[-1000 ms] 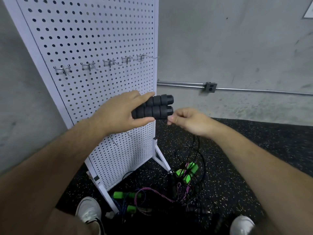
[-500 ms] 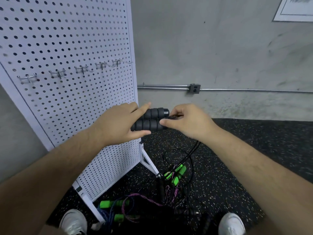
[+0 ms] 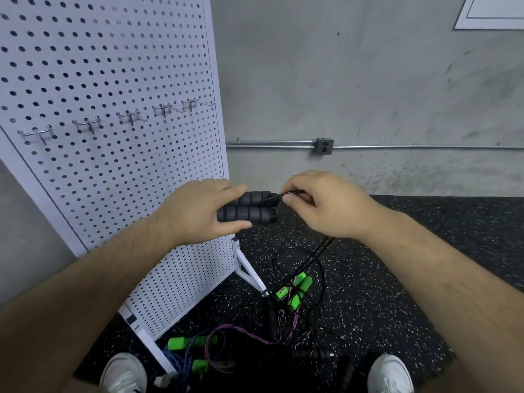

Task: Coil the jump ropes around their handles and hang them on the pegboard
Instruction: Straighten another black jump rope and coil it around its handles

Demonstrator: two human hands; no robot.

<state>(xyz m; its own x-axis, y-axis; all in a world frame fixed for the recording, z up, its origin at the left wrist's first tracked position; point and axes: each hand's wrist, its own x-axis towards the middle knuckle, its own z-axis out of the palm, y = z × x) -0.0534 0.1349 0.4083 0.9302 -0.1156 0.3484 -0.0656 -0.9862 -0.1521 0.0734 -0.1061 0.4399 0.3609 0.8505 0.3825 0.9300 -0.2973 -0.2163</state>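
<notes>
Hands: left hand (image 3: 198, 211) gripped two black handles (image 3: 249, 207) held side by side; right hand (image 3: 320, 202) pinched the cord (image 3: 323, 246) right at the handles' ends.
Handles: at mid-view, long axis running 9 to 3 o'clock, one end inside the left palm, free ends toward 3.
Cord: a strand crossed the upper handle's end; no full turns showed. Below the right hand, black strands dropped toward 6 o'clock to the floor (image 3: 425, 251).
Key relation: cord lay at 3 o'clock of the handles, already in the right hand, so that hand was nearer for winding; turns would have to cross the long axis.
Pegboard (image 3: 113, 66): upright at 10 o'clock, just behind the left hand; hooks (image 3: 130, 116) all bare, toward 11 o'clock.
Pile: other ropes (image 3: 295, 290), some green-handled, lay tangled at 6 o'clock between the shoes (image 3: 124, 373).
Stage: likely the first coil, barely begun; nothing hung.
Risk: hanging strands could snag the pile.
</notes>
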